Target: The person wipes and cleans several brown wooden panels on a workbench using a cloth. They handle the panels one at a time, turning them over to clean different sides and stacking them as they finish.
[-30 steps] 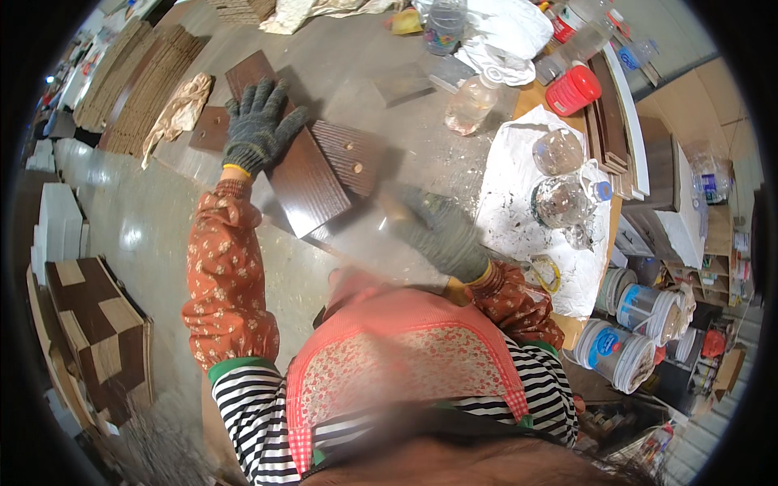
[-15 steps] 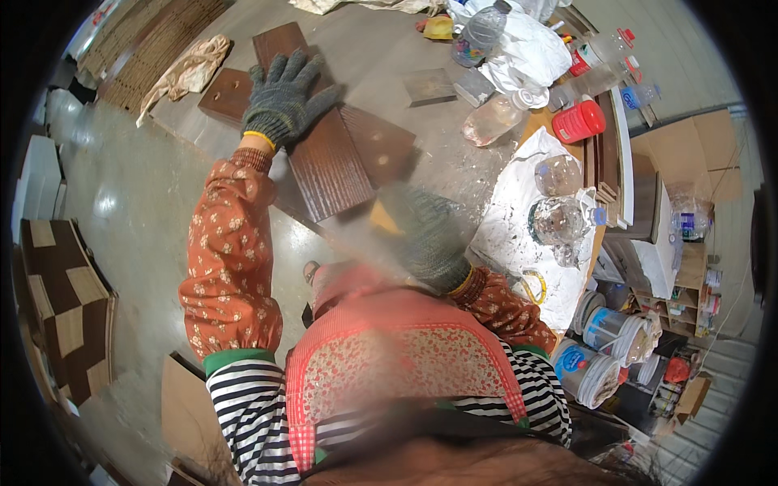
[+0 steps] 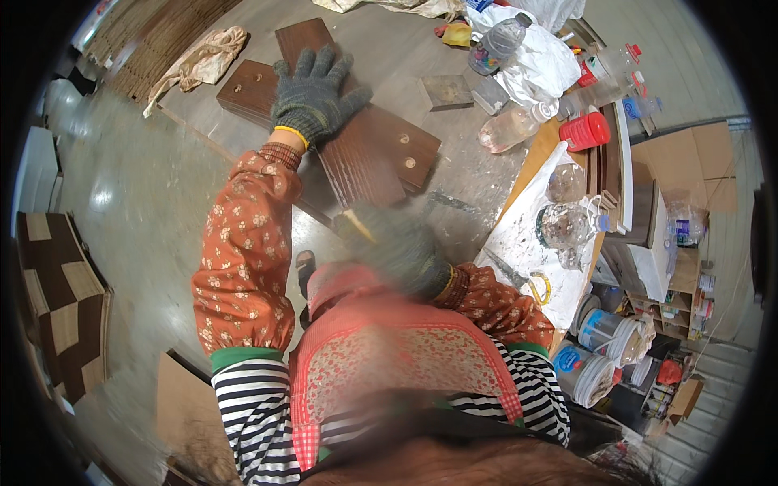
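Note:
My left hand [image 3: 312,97], in a dark grey knit glove, lies flat with fingers spread on a dark brown wooden board [image 3: 361,166]. This board crosses over a second brown board [image 3: 420,152], which has pale round spots near its ends. At the near end of the upper board is my right hand [image 3: 397,247], gloved alike and smeared by motion. Its fingers are closed round a thin yellowish piece [image 3: 359,226], whose kind I cannot make out. Both boards rest on a grey-brown worktable [image 3: 381,49].
A small wooden block [image 3: 446,92] lies beyond the boards. Plastic bottles [image 3: 519,125], a red jar [image 3: 585,131] and white bags [image 3: 535,69] crowd the right side. Scissors [image 3: 519,275] lie on a white sheet. Buckets [image 3: 612,336] stand lower right; a cloth [image 3: 198,61] lies far left.
My right hand has moved left and slightly nearer to me, with the yellowish piece in it. The left hand stays flat on the upper board. The whole view has shifted a little.

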Demonstrator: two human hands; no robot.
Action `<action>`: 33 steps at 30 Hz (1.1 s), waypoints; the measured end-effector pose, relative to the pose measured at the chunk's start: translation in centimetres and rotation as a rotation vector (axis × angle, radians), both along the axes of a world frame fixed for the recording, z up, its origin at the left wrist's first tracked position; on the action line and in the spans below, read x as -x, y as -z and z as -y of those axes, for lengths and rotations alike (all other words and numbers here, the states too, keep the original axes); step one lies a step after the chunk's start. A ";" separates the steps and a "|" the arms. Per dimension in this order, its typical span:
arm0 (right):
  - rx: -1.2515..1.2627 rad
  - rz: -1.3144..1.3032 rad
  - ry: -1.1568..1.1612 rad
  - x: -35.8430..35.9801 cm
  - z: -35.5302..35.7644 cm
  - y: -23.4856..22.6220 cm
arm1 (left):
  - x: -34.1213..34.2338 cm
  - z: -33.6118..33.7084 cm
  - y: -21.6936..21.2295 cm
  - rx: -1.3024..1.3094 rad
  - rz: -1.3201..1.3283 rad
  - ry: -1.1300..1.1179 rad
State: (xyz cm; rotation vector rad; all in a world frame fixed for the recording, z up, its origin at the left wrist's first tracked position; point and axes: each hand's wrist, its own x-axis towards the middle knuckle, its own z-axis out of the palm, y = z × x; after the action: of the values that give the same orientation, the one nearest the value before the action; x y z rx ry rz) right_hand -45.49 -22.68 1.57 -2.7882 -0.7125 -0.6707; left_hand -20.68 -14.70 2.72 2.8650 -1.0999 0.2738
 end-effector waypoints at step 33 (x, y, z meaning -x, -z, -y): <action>-0.582 -0.044 0.639 3.0 -2.5 -0.1 | 0.2 0.6 1.9 0.088 0.043 0.137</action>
State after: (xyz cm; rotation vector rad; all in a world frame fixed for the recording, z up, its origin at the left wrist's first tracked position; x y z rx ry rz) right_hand -48.48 -20.13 1.70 -2.4232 0.3702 -0.7538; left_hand -20.88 -15.27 0.80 2.7045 -1.2527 0.3669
